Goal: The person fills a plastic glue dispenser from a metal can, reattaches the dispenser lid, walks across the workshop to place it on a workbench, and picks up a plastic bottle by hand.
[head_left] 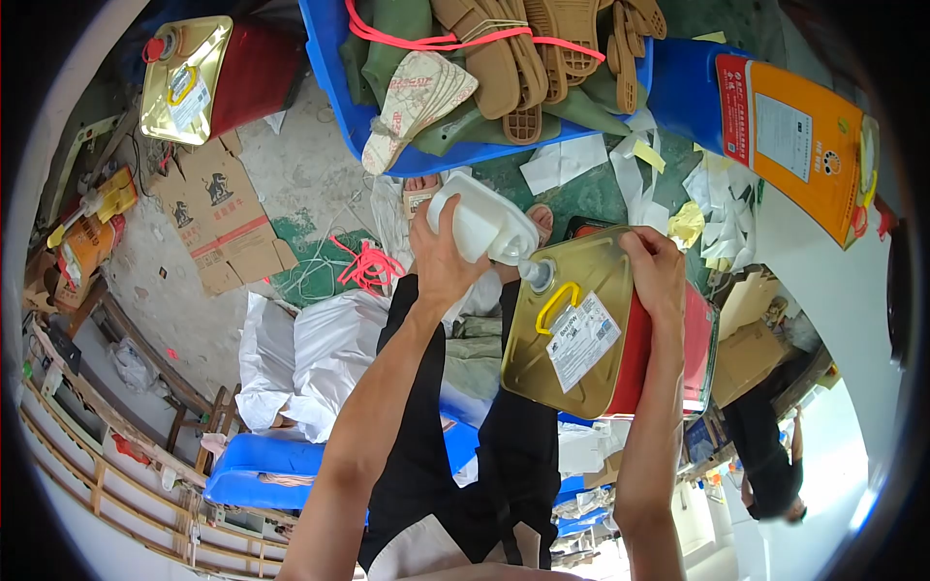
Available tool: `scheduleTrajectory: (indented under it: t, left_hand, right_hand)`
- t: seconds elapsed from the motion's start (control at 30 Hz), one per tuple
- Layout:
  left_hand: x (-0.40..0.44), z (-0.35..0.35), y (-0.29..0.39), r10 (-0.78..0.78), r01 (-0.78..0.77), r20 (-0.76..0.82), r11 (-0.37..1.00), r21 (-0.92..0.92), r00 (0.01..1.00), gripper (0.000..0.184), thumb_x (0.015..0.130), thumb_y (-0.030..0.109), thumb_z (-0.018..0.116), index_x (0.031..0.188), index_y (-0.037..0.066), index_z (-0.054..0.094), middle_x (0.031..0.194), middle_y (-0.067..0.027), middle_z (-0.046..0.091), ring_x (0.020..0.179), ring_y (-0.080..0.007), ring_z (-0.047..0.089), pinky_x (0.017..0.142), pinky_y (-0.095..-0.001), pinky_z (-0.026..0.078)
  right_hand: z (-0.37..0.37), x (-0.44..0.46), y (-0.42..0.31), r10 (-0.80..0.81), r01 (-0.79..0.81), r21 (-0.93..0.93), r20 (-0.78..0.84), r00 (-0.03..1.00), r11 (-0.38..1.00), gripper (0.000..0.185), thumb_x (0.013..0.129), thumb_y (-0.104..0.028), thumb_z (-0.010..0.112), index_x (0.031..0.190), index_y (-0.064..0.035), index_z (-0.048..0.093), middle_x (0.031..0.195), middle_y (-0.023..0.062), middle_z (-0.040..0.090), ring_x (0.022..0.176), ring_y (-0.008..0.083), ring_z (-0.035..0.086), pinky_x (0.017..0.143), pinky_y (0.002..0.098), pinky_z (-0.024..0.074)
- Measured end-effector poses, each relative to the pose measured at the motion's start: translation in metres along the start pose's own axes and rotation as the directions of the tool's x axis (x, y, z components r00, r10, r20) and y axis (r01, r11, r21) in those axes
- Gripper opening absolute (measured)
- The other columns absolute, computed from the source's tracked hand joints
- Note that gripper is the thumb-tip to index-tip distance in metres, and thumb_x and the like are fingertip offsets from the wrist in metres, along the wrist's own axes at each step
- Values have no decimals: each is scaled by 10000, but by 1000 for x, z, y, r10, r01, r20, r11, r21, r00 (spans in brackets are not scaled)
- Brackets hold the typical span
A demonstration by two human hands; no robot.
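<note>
My left hand [448,257] is closed around a white plastic jug [475,218], which is tilted with its neck towards the spout [539,275] of a large metal can. The can [523,353] has a gold top, red sides, a yellow handle [558,308] and a white label [583,341]; it is tipped so its top faces me. My right hand [659,266] grips the can's upper right edge, fingers bent over the rim. Spout and jug mouth meet or nearly meet; whether liquid flows between them I cannot tell.
A blue crate [426,165] holds brown shoe soles [504,58] and a pink strap. Another gold-topped can [184,82] stands upper left, an orange-and-blue drum [790,136] upper right. Flattened cardboard [223,213], white sacks [325,349] and paper scraps lie around. Another person [770,445] is at right.
</note>
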State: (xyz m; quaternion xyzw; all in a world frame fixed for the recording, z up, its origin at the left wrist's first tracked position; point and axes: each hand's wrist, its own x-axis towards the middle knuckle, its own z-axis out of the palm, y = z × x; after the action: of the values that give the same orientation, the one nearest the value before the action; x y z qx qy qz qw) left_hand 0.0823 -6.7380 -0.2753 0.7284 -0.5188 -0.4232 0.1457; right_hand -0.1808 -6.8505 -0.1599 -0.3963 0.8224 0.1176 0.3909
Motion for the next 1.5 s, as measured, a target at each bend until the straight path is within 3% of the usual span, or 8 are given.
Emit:
scheduleTrajectory:
  t: [0.1, 0.6, 0.7, 1.5]
  left_hand:
    - [0, -1, -1, -18, 18, 32, 1000, 1, 999, 1025, 590, 140, 885, 1478, 160, 373, 1423, -305, 306, 1341, -523, 336, 1111, -573, 354]
    - [3, 1, 2, 8, -8, -26, 1000, 29, 1000, 982, 595, 125, 865, 1462, 166, 405, 1382, -267, 351, 1255, -478, 387, 1048, -557, 358]
    - [4, -3, 4, -48, 47, 38, 999, 18, 998, 1019, 591, 150, 883, 1478, 177, 381, 1413, -290, 318, 1319, -510, 360, 1097, -562, 359]
    - [7, -5, 9, -44, 43, 25, 998, 35, 999, 1006, 591, 135, 869, 1474, 184, 390, 1400, -268, 339, 1302, -500, 375, 1090, -563, 352]
  right_hand:
    - [1, -1, 1, -14, 13, -8, -22, 1000, 1000, 436, 806, -392, 671, 1051, -44, 764, 931, 167, 755, 894, 318, 722, 858, 383, 538]
    - [0, 5, -7, 11, -11, -37, 2, 1000, 999, 471, 804, -416, 661, 1080, -47, 758, 963, 176, 754, 924, 320, 720, 874, 384, 534]
    - [-4, 5, -8, 25, -25, -27, 13, 1000, 999, 473, 806, -415, 660, 1084, -44, 756, 977, 183, 752, 932, 314, 721, 879, 378, 533]
    - [-8, 3, -6, 28, -28, -30, 27, 999, 999, 466, 831, -411, 652, 1121, -59, 750, 1014, 178, 753, 970, 303, 718, 904, 362, 529]
